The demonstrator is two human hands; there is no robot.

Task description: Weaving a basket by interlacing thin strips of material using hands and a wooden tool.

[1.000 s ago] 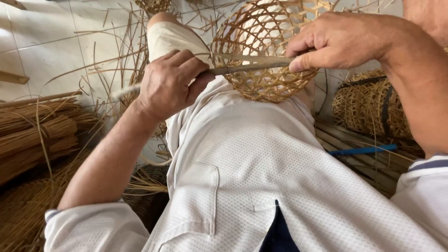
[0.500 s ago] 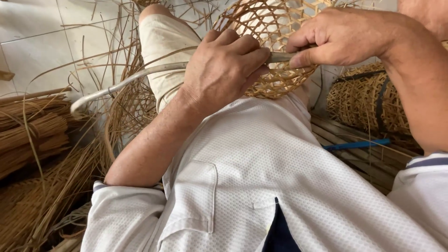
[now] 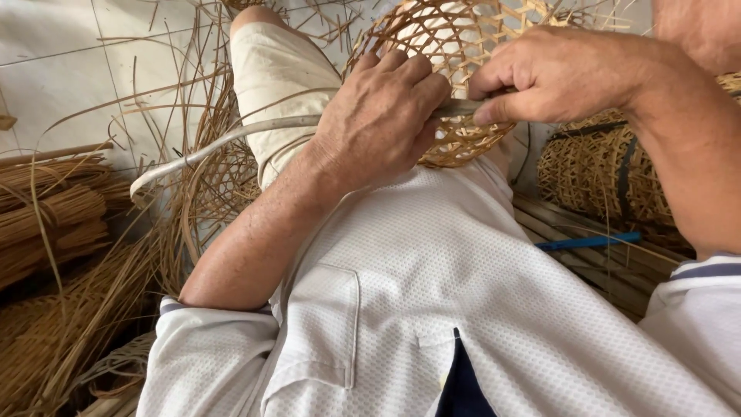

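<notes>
An open-weave bamboo basket (image 3: 455, 46) rests on my lap, past my white shirt. A long pale cane strip (image 3: 224, 143) runs from the floor at the left across to the basket's rim. My left hand (image 3: 382, 116) is closed over this strip next to the basket. My right hand (image 3: 556, 73) pinches the strip's end against the basket's near edge, thumb and fingers pressed together. The two hands nearly touch. The strip's part under my left palm is hidden.
Bundles of straw-coloured cane strips (image 3: 46, 208) lie on the tiled floor at the left, with loose strands (image 3: 193, 201) curling beside my knee. Woven basket pieces (image 3: 610, 170) are stacked at the right. A blue stick (image 3: 590, 241) lies on slats below them.
My left hand has slid right along the cane strip toward the basket, until it is next to my right hand. The strip's free end now trails farther left over the floor.
</notes>
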